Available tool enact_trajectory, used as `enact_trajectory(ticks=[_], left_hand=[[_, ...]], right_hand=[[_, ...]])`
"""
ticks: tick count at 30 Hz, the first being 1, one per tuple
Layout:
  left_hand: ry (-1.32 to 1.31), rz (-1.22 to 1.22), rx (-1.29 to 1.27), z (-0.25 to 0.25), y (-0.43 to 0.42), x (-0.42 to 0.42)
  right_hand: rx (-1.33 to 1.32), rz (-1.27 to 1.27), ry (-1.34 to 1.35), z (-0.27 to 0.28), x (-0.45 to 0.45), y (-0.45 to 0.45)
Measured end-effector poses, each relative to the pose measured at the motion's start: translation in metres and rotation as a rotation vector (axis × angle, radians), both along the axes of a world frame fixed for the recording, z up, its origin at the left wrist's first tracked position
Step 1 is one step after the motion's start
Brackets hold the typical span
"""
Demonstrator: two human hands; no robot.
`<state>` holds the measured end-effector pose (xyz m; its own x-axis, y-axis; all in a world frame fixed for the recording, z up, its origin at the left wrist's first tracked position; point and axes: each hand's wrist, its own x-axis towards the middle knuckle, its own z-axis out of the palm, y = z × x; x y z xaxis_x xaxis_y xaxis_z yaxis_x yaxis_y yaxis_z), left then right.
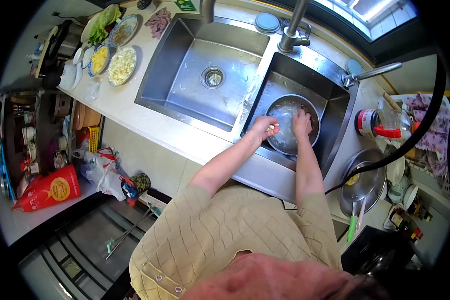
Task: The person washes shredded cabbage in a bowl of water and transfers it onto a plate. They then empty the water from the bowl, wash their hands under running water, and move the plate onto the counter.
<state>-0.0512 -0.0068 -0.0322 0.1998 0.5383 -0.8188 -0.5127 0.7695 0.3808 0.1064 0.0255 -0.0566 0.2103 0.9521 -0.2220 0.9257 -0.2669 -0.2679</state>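
Observation:
A round metal bowl (pixel 285 131) of water stands in the right sink basin (pixel 330 112). Over the bowl's left rim is my left hand (pixel 266 127), its fingers curled round small whitish pieces. My right hand (pixel 302 123) reaches into the right side of the bowl, fingers pointing down at the water; its fingertips are hard to make out, and so is anything between them. The faucet (pixel 291 37) rises behind the two basins.
The left basin (pixel 185 75) has a drain with pale scraps. Plates of white pieces (pixel 121 65), yellow pieces (pixel 99 59) and leafy greens (pixel 105 24) stand on the left counter. At right are a red-capped jar (pixel 382 125) and a pan with a strainer (pixel 360 187).

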Motion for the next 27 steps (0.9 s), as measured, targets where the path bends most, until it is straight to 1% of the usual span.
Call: enact_trajectory(ticks=[2, 3, 6, 7, 9, 10, 12, 13, 14, 16, 18, 19, 20, 21, 22, 23, 24, 26, 27], left_hand=[[0.004, 0.011, 0.013, 0.004, -0.001, 0.000], [0.006, 0.017, 0.021, 0.006, -0.001, 0.000], [0.001, 0.060, 0.030, 0.008, -0.001, -0.001], [-0.008, 0.083, 0.033, 0.009, -0.001, -0.001], [-0.008, 0.113, 0.032, 0.011, -0.001, 0.000], [0.003, 0.120, 0.027, 0.011, 0.000, 0.000], [0.002, 0.125, 0.015, 0.009, -0.002, 0.000], [-0.011, 0.122, 0.010, 0.004, -0.002, -0.001], [-0.023, 0.115, 0.005, 0.002, -0.001, -0.002], [-0.028, 0.147, -0.024, 0.004, -0.001, -0.002], [0.048, 0.143, -0.036, 0.006, 0.000, 0.001], [0.030, 0.156, -0.066, 0.004, 0.000, 0.003], [0.009, 0.162, -0.101, -0.001, 0.001, 0.006], [-0.113, 0.176, -0.105, -0.019, 0.005, 0.010], [-0.233, 0.194, -0.110, -0.036, 0.006, 0.015], [-0.300, 0.162, -0.099, -0.024, 0.006, 0.021], [-0.361, 0.135, -0.085, -0.011, 0.008, 0.024], [-0.421, 0.203, -0.154, -0.013, 0.014, 0.027], [-0.390, 0.166, -0.172, -0.014, 0.013, 0.023]], right_hand=[[-0.013, 0.012, 0.134, -0.001, -0.017, 0.005], [0.056, 0.093, 0.159, -0.009, -0.025, 0.007], [-0.121, 0.282, 0.396, -0.028, -0.036, 0.008], [-0.135, 0.315, 0.474, -0.045, -0.038, 0.009], [-0.347, 0.117, 0.773, -0.099, -0.036, 0.008], [-0.451, 0.012, 0.919, -0.098, -0.037, 0.007], [-0.571, 0.121, 0.784, -0.083, -0.030, 0.003], [-0.634, 0.093, 0.778, -0.046, -0.032, 0.002], [-0.695, 0.062, 0.772, -0.026, -0.032, 0.000], [-0.589, 0.068, 0.848, -0.021, -0.021, -0.002], [-0.440, 0.061, 0.899, -0.008, -0.002, -0.001], [-0.331, 0.111, 0.864, 0.008, 0.003, -0.002], [-0.265, 0.081, 0.902, 0.031, 0.000, -0.008], [-0.193, 0.053, 0.937, 0.057, -0.006, -0.014], [-0.250, 0.131, 0.957, 0.082, -0.010, -0.020], [-0.307, 0.215, 0.982, 0.100, -0.013, -0.026], [-0.394, 0.324, 0.952, 0.106, -0.010, -0.025], [-0.170, 0.070, 1.185, 0.104, 0.004, -0.020], [-0.074, -0.096, 1.125, 0.095, 0.014, -0.014]])
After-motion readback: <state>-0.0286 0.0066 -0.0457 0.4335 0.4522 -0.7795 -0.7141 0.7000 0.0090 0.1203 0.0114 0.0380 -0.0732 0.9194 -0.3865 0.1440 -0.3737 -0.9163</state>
